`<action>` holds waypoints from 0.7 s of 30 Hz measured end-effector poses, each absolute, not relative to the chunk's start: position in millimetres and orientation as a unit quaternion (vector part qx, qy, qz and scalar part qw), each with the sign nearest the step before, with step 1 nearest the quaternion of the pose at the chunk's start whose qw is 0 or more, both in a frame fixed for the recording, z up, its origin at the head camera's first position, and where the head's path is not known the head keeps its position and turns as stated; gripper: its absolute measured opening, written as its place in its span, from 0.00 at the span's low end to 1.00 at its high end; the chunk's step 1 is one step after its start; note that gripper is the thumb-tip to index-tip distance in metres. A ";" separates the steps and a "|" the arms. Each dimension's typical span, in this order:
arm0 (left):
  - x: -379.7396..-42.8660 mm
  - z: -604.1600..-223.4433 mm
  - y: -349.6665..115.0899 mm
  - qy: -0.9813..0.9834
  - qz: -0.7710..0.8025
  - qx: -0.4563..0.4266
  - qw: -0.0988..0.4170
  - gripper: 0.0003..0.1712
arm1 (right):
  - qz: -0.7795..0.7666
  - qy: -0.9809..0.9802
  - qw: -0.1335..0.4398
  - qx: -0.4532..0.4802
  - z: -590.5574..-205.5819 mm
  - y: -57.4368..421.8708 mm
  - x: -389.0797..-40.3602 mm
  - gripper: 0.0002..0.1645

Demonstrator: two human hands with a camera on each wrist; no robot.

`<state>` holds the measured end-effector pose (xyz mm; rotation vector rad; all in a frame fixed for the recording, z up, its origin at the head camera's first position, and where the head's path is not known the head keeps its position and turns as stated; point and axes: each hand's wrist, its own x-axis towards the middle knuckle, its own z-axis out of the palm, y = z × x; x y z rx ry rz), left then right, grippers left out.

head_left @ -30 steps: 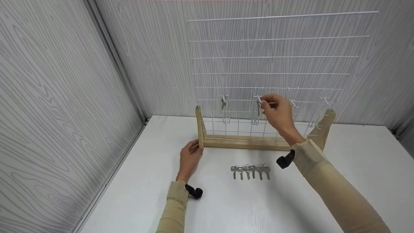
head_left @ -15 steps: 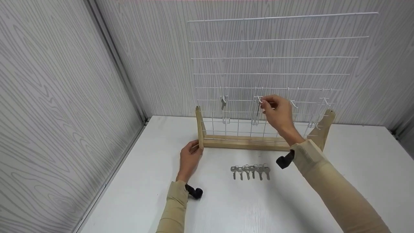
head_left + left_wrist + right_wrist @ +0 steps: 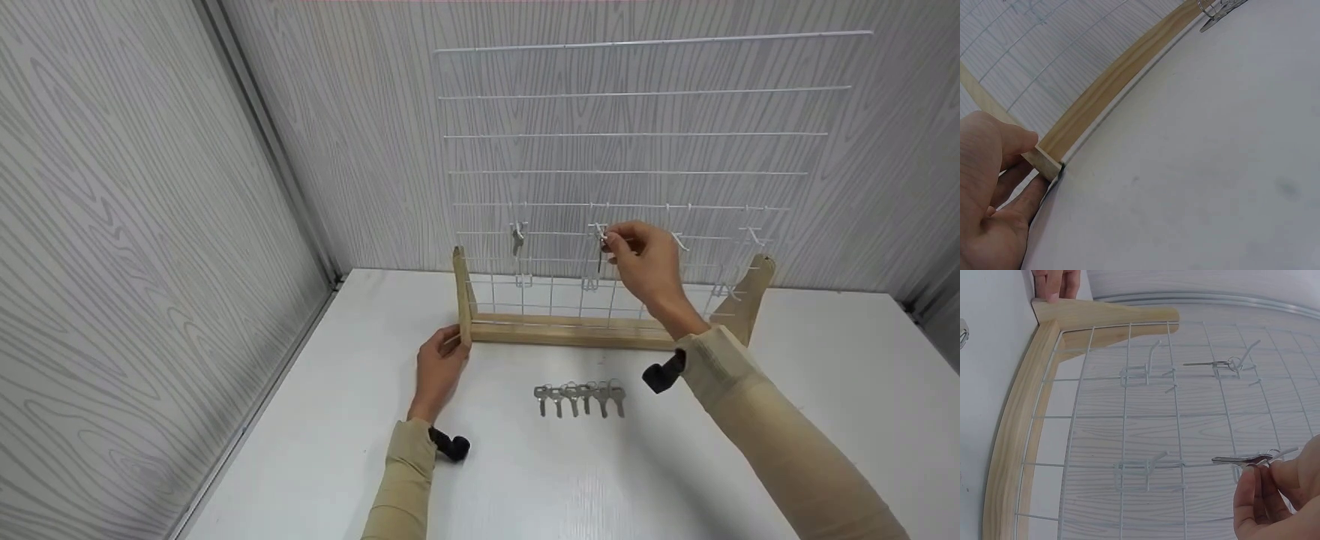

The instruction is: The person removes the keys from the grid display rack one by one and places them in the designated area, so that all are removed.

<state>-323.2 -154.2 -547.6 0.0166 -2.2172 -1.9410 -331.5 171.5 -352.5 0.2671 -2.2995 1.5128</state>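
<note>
My right hand (image 3: pixel 646 262) is up at the white wire grid, at the second hook from the left. Between thumb and fingers it pinches a silver key (image 3: pixel 1237 460) by its ring end, and the ring (image 3: pixel 1273 454) overlaps the tip of that hook (image 3: pixel 1289 451). Another key (image 3: pixel 518 238) hangs by its ring on the leftmost hook. Low at the left, my left hand (image 3: pixel 439 369) grips the rack's wooden side foot (image 3: pixel 1044 163), thumb and fingers on either side of it.
Several silver keys with rings (image 3: pixel 580 397) lie in a row on the white table (image 3: pixel 525 480), in front of the rack's wooden base bar (image 3: pixel 570 335). More white hooks (image 3: pixel 752 235) sit to the right on the grid. A patterned wall stands behind.
Both hands keep nearly the same place. The right hand stays at the second hook with the key, with only a slight shift of the view.
</note>
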 end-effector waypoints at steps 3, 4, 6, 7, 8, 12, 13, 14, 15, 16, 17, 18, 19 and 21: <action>-323.6 -548.4 -154.7 -0.747 -0.658 0.000 0.099 0.22 | 0.538 -0.816 0.188 0.095 -352.2 172.2 -330.2 0.15; -323.7 -548.6 -154.9 -0.746 -0.658 -0.002 0.100 0.22 | 0.539 -0.816 0.186 0.094 -352.4 172.6 -329.9 0.15; -323.6 -548.8 -155.1 -0.746 -0.658 -0.006 0.101 0.22 | 0.541 -0.815 0.184 0.093 -352.4 173.2 -328.9 0.15; -323.6 -548.9 -155.2 -0.746 -0.658 -0.007 0.101 0.22 | 0.541 -0.816 0.184 0.093 -352.5 173.5 -328.6 0.15; -323.6 -549.0 -155.3 -0.746 -0.658 -0.007 0.102 0.22 | 0.541 -0.816 0.183 0.093 -352.6 173.7 -328.4 0.15; -323.2 -548.0 -155.1 -0.744 -0.661 -0.004 0.100 0.21 | 0.539 -0.817 0.183 0.095 -351.8 174.0 -326.9 0.15; -323.4 -547.9 -155.1 -0.743 -0.661 -0.003 0.099 0.21 | 0.539 -0.817 0.183 0.095 -351.4 174.0 -326.3 0.15; -323.2 -547.7 -155.0 -0.744 -0.661 -0.003 0.097 0.21 | 0.540 -0.816 0.182 0.095 -351.0 174.1 -325.9 0.15; -323.1 -547.5 -154.9 -0.745 -0.661 -0.002 0.096 0.22 | 0.540 -0.817 0.182 0.095 -350.6 174.2 -325.4 0.15; -322.9 -547.3 -155.1 -0.744 -0.661 -0.001 0.095 0.22 | 0.540 -0.817 0.181 0.094 -350.3 174.3 -324.8 0.15; -322.6 -547.1 -155.2 -0.744 -0.661 -0.002 0.094 0.22 | 0.540 -0.817 0.180 0.093 -350.0 174.6 -324.3 0.15; -322.4 -546.9 -155.4 -0.744 -0.661 -0.002 0.092 0.22 | 0.540 -0.817 0.179 0.093 -349.8 175.0 -324.1 0.15; -322.2 -546.9 -155.7 -0.745 -0.661 -0.002 0.092 0.22 | 0.540 -0.817 0.177 0.093 -349.5 175.3 -323.7 0.15; -322.0 -546.6 -156.0 -0.745 -0.660 0.000 0.091 0.22 | 0.542 -0.816 0.176 0.095 -348.9 176.1 -322.8 0.15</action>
